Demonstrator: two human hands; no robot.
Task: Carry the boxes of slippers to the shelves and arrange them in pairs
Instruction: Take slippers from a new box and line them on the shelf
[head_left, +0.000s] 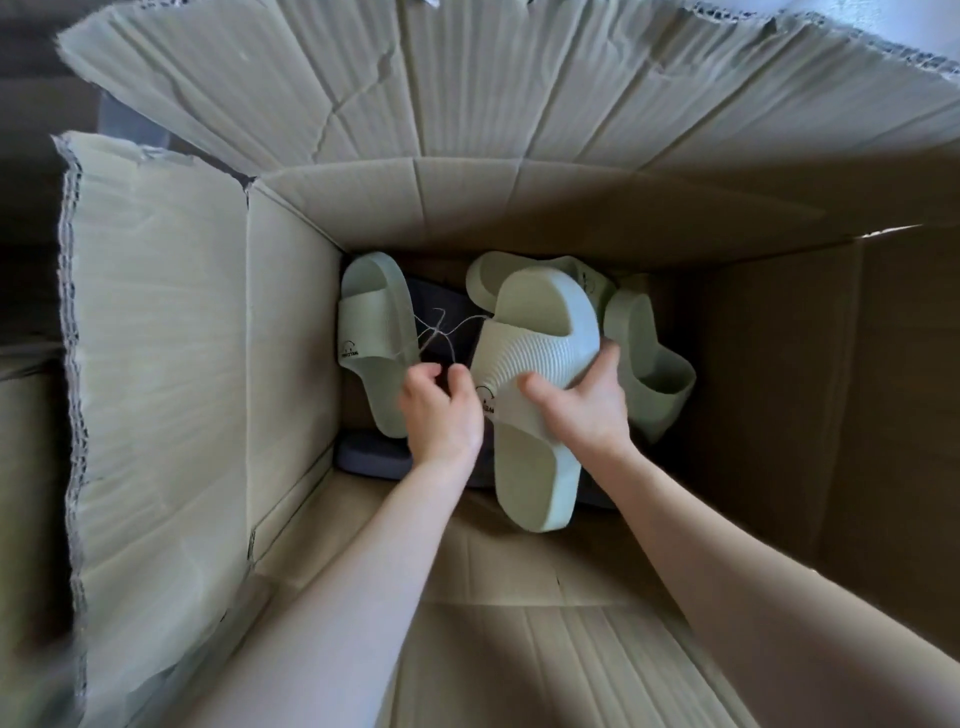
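Observation:
I look down into a deep cardboard box (291, 322) with its flaps open. My right hand (582, 410) grips a pale green slipper (540, 364) by its ribbed strap, lifted above the box floor. My left hand (441, 410) pinches a thin white string (441, 332) that runs between this slipper and a second pale green slipper (374, 332) lying at the left. A third green slipper (649, 358) lies on its side at the right, and a fourth (488, 280) sits behind the held one. Dark grey slippers (374, 457) lie underneath.
The box's tall walls enclose both arms. A large torn flap (467, 83) hangs over the far side and another flap (156, 338) stands at the left. Bare cardboard floor (519, 571) shows near me.

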